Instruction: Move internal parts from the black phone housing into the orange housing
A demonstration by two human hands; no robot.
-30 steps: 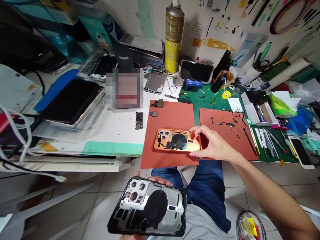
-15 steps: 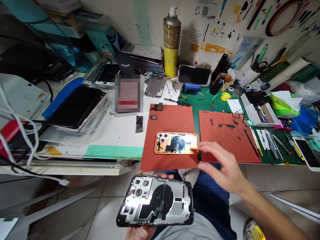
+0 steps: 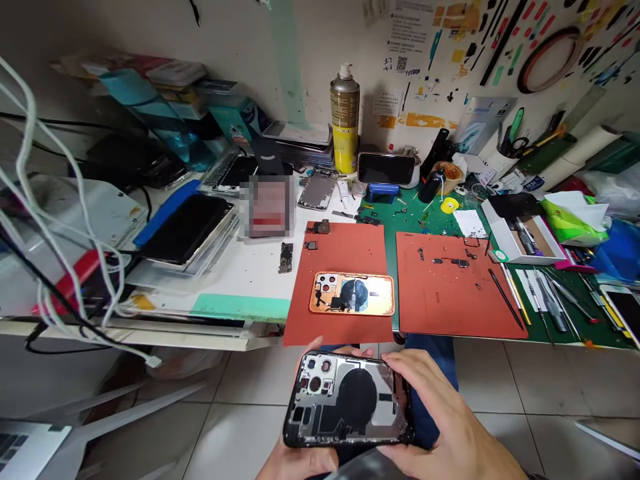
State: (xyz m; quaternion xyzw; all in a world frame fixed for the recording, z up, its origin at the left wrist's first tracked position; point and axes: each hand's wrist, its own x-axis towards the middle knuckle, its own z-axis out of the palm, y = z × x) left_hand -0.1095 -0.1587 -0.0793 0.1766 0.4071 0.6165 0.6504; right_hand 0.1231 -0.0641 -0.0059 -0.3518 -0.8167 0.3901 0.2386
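A black-framed phone housing, its bare inner side facing up with camera holes and a dark round patch, is held above my lap, just off the table's front edge. My left hand grips its left part from below, thumb on the near edge and fingertips at the far edge. Around its right end closes my right hand, with fingers on the far corner and thumb near the lower edge. Beyond it, an orange phone housing lies inner side up on the left red mat.
Small phone parts lie on the right red mat. Tweezers and screwdrivers lie farther right. A spray can and a propped phone stand at the back. White cables hang at left, near a black-screened phone.
My right hand has come down from beside the orange housing and taken hold of the black housing's right end. The black housing has shifted right in view.
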